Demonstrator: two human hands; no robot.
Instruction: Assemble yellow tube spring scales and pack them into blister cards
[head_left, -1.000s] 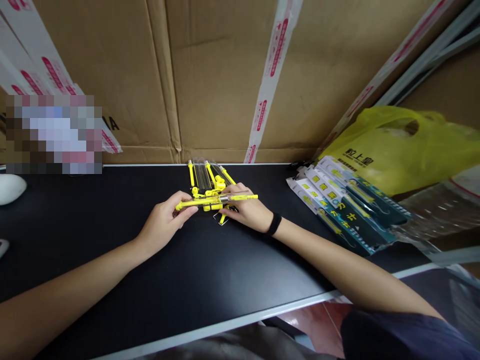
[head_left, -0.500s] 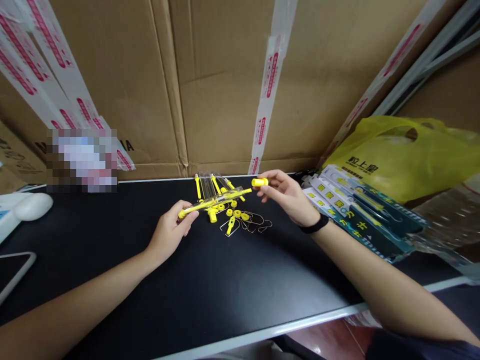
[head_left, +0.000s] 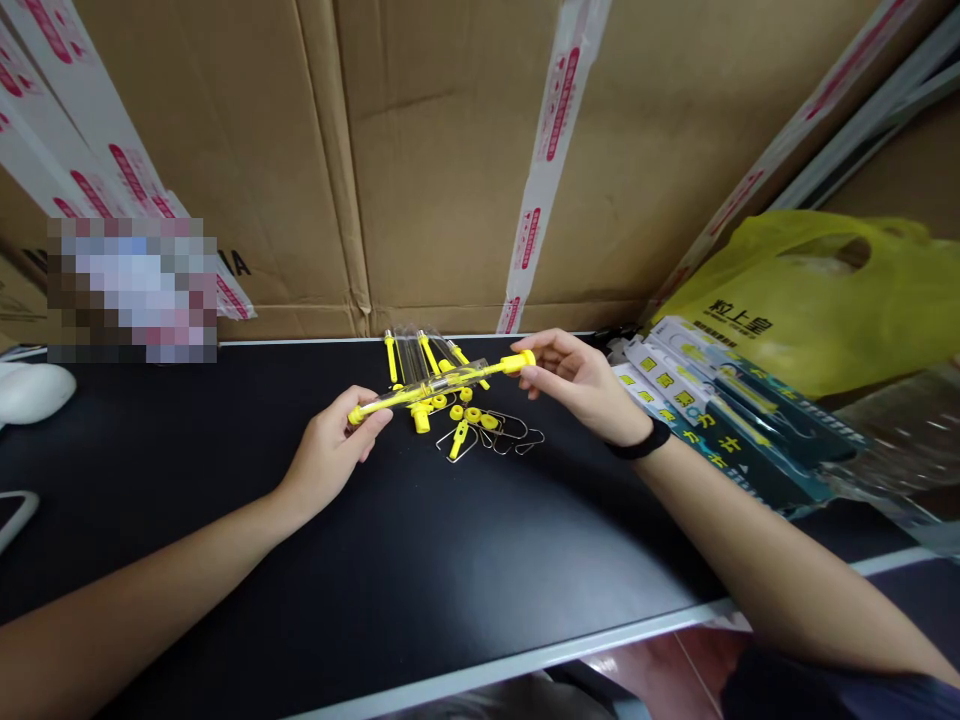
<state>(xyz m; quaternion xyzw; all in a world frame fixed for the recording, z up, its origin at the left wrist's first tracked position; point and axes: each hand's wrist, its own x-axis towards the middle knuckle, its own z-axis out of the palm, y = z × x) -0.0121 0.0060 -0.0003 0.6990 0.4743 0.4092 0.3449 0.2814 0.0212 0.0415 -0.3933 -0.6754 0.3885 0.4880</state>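
My left hand [head_left: 337, 432] is closed on the near-left end of a spring scale [head_left: 431, 389], a clear tube with a yellow rod inside. It is held aslant above the table. My right hand [head_left: 574, 383] pinches a yellow cap [head_left: 517, 362] between thumb and fingers. The cap's open side meets the rod's right end; how deep the rod sits in it is hidden. Below and behind lie several clear tubes with yellow rods [head_left: 429, 352], small yellow rings [head_left: 471, 414], a yellow slotted piece [head_left: 458, 440] and bent wire hooks [head_left: 529, 442].
Printed boxes [head_left: 720, 430] are stacked at the right, beside a yellow plastic bag [head_left: 810, 310]. Large taped cardboard [head_left: 450, 200] stands along the table's back edge. A white rounded object [head_left: 37, 392] and a white-edged device [head_left: 19, 515] lie at the far left of the black table [head_left: 420, 570].
The yellow cap and the rod's right end, apart before, now meet. My left hand still holds the tube. The view has shifted slightly.
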